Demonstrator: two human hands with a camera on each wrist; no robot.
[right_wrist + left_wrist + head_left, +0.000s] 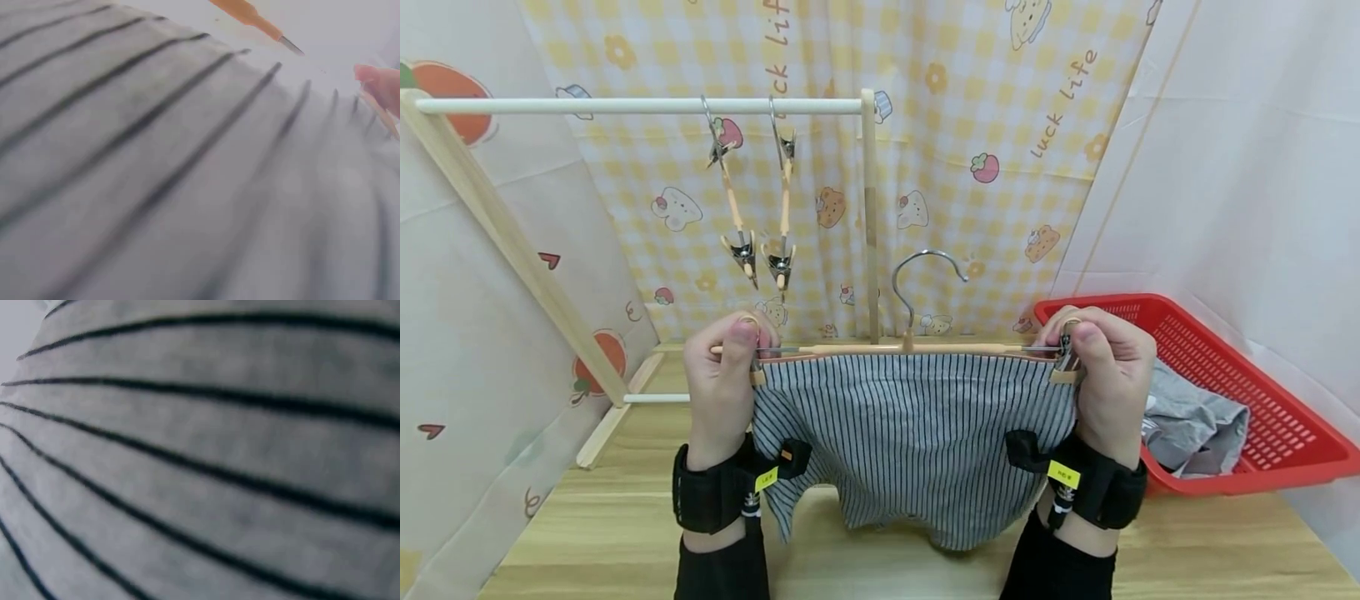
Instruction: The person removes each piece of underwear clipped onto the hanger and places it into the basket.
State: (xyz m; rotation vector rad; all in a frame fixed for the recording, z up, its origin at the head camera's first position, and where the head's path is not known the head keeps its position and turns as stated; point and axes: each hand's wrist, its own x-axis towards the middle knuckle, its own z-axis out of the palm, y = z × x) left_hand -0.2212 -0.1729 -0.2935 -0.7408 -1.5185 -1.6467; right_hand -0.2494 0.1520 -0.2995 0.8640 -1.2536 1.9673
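Our left hand [724,379] pinches the clip [757,363] at the nine o'clock end of the wooden clip hanger [910,347], thumb on top and fingers curled behind it, and our right hand [1108,375] does the same with the clip [1066,360] at the three o'clock end. Between the two clips hangs the striped garment [910,442], grey with thin dark lines; its top edge lies along the bar and its lower part drapes toward six o'clock, just over the wooden table [1210,542]. Both wrist views are filled by that same striped cloth [200,462], so close that they show nothing of the fingers; the right wrist view catches only a fingertip [381,84] at three o'clock and a bit of the orange bar [250,15] at twelve. As we judge it, doing this well means keeping the waistband taut and level between the two clips, seating the fabric fully inside each before we let the springs bite, and releasing both ends evenly so neither corner slips. The metal hook [925,279] stands upright at twelve o'clock. Farther out, at eleven o'clock, two empty clip hangers [760,208] dangle from the drying rack [625,106], and at three o'clock a red basket [1262,392] holds more grey clothing [1195,425].
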